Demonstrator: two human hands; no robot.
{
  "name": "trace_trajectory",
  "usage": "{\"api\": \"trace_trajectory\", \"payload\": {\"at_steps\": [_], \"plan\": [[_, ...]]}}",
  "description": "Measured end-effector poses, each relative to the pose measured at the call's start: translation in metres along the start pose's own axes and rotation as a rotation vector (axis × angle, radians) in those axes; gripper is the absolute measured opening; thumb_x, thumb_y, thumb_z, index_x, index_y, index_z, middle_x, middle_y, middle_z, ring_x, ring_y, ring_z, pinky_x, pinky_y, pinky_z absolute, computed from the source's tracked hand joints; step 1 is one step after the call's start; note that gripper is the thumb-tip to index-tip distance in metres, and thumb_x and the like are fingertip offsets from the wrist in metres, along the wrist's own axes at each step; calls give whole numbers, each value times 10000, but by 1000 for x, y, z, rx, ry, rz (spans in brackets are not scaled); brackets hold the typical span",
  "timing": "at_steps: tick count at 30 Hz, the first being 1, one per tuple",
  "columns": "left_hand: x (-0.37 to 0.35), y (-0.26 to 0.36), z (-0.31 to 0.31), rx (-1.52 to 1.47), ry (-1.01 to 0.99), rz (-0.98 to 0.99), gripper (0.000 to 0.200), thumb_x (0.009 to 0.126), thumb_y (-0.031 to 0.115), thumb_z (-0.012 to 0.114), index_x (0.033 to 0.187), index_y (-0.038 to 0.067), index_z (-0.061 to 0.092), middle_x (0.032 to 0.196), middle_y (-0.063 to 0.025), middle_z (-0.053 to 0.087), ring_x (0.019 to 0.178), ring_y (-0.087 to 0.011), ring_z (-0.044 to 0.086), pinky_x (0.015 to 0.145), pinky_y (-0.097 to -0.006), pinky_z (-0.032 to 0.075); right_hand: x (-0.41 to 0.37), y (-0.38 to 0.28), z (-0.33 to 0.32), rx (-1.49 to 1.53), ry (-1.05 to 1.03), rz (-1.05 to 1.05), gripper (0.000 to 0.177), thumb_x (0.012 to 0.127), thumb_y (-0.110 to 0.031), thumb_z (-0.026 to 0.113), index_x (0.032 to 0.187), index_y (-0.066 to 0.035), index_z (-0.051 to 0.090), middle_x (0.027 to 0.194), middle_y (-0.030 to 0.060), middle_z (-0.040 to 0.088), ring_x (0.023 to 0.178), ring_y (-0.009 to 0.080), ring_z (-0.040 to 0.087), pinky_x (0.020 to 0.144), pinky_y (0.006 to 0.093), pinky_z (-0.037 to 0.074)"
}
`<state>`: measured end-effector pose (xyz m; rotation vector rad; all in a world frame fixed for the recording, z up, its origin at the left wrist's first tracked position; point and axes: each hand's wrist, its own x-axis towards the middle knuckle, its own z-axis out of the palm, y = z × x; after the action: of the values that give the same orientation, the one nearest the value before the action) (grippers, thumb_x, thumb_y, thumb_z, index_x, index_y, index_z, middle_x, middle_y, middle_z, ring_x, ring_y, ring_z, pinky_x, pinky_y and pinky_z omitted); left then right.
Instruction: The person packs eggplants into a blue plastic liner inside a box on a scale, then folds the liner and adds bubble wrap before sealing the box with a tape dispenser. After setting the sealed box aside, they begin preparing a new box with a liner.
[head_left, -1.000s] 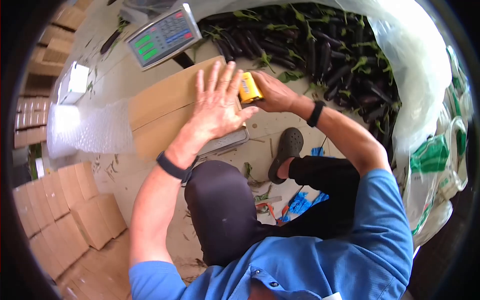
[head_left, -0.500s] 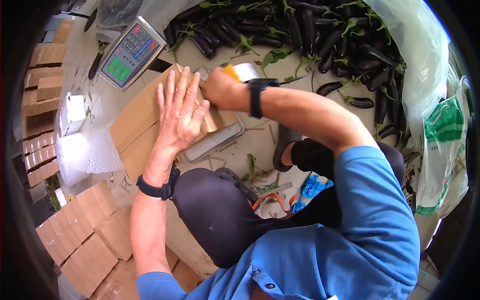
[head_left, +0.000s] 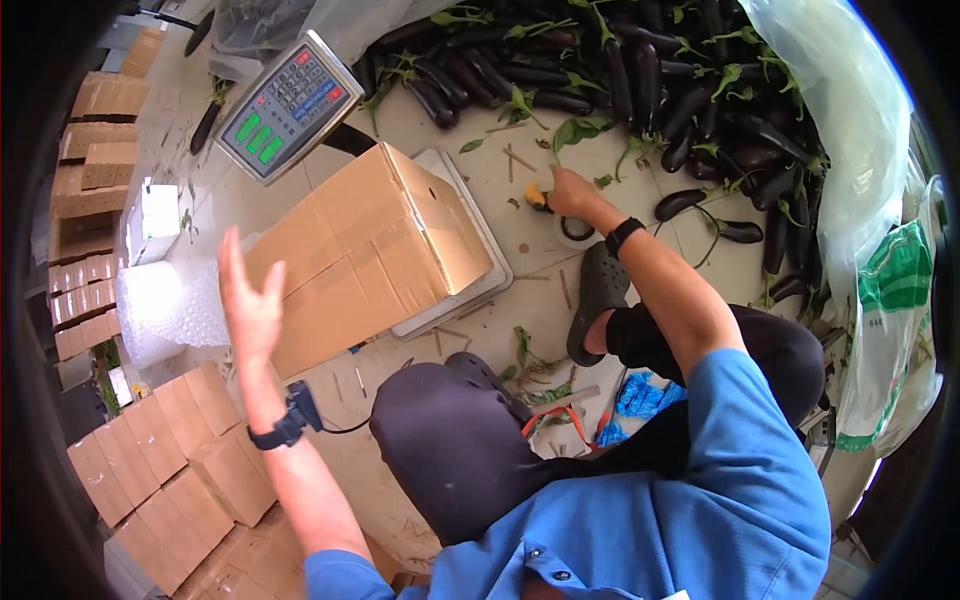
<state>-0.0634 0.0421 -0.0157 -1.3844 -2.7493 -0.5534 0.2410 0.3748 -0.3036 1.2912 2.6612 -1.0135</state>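
Observation:
A closed cardboard box (head_left: 365,250) rests on the platform of a floor scale (head_left: 478,235). My left hand (head_left: 250,300) hovers at the box's left end, fingers spread, holding nothing. My right hand (head_left: 568,192) reaches out to the floor right of the scale and grips a yellow tape dispenser (head_left: 540,197) with its tape roll (head_left: 575,228) against the floor. A black band sits on each wrist.
The scale's display head (head_left: 290,105) stands behind the box. A heap of dark eggplants (head_left: 650,80) on plastic sheeting fills the far right. Bubble wrap (head_left: 165,310) lies at left, stacked cartons (head_left: 175,450) at lower left. My knee and black clog (head_left: 598,290) are near.
My right hand has left the box top and gone down to the floor on the right with the tape dispenser. My left hand lifted off the box and swung left.

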Motion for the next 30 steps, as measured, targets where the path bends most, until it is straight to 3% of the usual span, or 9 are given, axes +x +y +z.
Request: {"api": "trace_trajectory", "payload": {"at_steps": [2,3,6,14,18,21,23,28,30], "plan": [[-21,-74,12,-948,17,-386,622,1036,286,556,1562,42,331,1611,-177,342,1483,-279,338,1222,-402,272,1,-71,-29,636,-154,18,626,940,-309,624,1426,60,484,1292,315,619,1205,377,622,1026,435,490],[-33,-68,20,-953,12,-392,622,1036,286,556,1562,42,331,1611,-177,342,1483,-279,338,1222,-402,272,-16,-121,-44,788,-149,-37,709,995,-436,552,1478,65,412,1454,317,491,1364,358,502,1126,412,409],[-62,-44,64,-1815,53,-738,454,1057,377,496,1357,40,549,1255,-148,635,1099,-234,635,877,-342,542,-56,-222,-51,1015,43,-516,765,1060,-529,362,1552,50,273,1626,238,273,1540,311,207,1245,382,181],[-102,-94,166,-1666,-123,-862,349,1048,373,496,1181,61,580,1034,-101,623,879,-182,597,696,-306,467,2,-141,72,1027,-189,-109,762,1069,-552,250,1556,33,291,1646,209,253,1548,298,184,1251,346,134],[-112,-122,162,-1531,-231,-859,319,1044,370,495,1093,72,596,924,-78,617,769,-156,578,606,-288,430,26,-127,43,589,-344,-156,787,1046,-578,250,1386,65,550,1435,284,536,1400,369,463,1167,420,321],[-133,-143,157,-1436,-332,-861,311,1040,369,495,1026,79,607,841,-60,612,687,-136,563,538,-275,402,1,-128,2,471,-629,-52,663,1029,-503,335,820,19,685,671,153,638,513,265,599,471,411,452],[-147,-153,158,-1368,-406,-859,313,1038,368,495,982,85,615,786,-48,609,632,-123,554,493,-266,383,-28,-141,-28,378,-725,6,446,971,-383,470,727,-42,621,587,107,577,419,215,539,355,400,365],[-161,-124,149,-983,-558,-1100,359,1003,345,506,708,150,568,587,8,522,422,-57,435,349,-225,227,-50,-149,-41,502,-721,154,392,973,-322,485,748,-64,674,606,56,614,474,164,579,408,346,434],[-158,-123,141,-965,-538,-1038,315,1006,284,484,739,139,568,593,8,522,432,-57,440,359,-221,227,-48,-170,-80,-66,-750,14,405,987,-357,509,797,-66,718,620,47,655,517,184,632,451,335,490]]}}
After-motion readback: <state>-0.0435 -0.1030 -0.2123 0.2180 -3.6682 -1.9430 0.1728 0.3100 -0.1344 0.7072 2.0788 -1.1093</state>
